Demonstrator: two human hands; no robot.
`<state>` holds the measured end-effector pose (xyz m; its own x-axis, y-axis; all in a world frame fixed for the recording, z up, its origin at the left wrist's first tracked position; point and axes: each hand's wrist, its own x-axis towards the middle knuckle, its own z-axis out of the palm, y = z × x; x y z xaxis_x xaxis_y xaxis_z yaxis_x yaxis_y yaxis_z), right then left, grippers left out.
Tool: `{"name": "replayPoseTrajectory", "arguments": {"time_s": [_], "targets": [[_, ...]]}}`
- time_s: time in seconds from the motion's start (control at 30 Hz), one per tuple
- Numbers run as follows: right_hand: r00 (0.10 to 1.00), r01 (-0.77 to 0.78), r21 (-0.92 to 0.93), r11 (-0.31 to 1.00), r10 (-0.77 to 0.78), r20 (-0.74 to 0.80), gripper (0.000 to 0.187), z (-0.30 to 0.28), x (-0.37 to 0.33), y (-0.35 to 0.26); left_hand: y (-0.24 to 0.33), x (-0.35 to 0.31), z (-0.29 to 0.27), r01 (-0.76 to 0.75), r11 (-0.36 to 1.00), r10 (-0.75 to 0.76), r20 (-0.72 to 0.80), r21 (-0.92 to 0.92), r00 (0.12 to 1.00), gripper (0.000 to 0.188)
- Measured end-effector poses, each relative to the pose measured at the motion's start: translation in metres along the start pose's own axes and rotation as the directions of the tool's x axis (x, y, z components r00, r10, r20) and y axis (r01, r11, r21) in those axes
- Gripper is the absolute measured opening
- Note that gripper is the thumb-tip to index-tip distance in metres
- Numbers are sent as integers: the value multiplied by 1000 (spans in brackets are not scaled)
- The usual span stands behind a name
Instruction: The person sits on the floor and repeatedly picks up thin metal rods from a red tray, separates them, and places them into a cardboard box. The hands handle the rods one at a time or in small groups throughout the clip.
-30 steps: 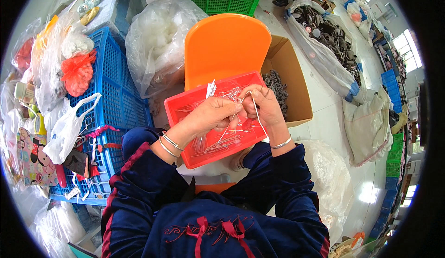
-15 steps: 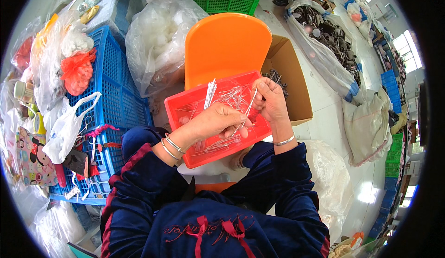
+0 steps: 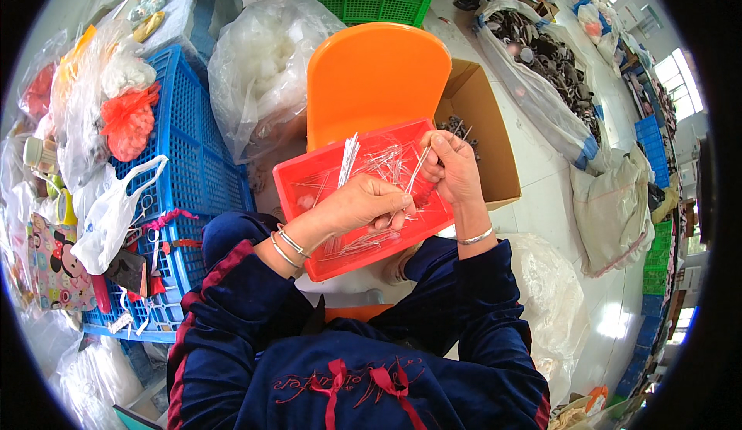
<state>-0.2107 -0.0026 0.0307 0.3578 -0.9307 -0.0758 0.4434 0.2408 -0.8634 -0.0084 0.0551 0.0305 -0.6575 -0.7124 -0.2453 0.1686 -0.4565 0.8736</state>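
Observation:
Between my hands is a thin white wire-like strand, apparently bent near its upper end. My right hand pinches that upper end between thumb and fingers. Lower down, my left hand is closed with thumb against fingers at the strand's lower part; its fingertips partly hide what they grip. Both hands are over a shallow red plastic tray. Inside it lie many loose thin strands, and a denser white bundle leans up behind my left hand.
An orange chair back rises beyond the tray. To its right stands an open cardboard box with small metal parts. Blue crates hung with bags line the left side. A clear bag of white filling sits behind them.
The strand between my hands has tilted slightly and looks more bent near the top. My left fingers have curled in closer around its lower part. The tray has barely moved.

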Motion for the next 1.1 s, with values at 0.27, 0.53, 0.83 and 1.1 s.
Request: {"name": "replayPoseTrajectory", "arguments": {"time_s": [0.27, 0.53, 0.83, 1.1], "targets": [[989, -130, -184, 974, 116, -89, 18, -3, 2, -1, -7, 5, -4, 59, 997, -60, 36, 43, 998, 29], [982, -188, -903, 386, 49, -183, 20, -50, 19, 22, -36, 15, -37, 242, 390, 25, -272, 889, 962, 35], [993, -117, -675, 728, 65, -102, 22, -19, 22, 41, -54, 24, -92, 423, 502, 121, -545, 755, 830, 33], [967, -241, -561, 792, 246, -68, 17, 8, 18, 54, -47, 28, -73, 216, 839, -18, -371, 500, 929, 21]]}}
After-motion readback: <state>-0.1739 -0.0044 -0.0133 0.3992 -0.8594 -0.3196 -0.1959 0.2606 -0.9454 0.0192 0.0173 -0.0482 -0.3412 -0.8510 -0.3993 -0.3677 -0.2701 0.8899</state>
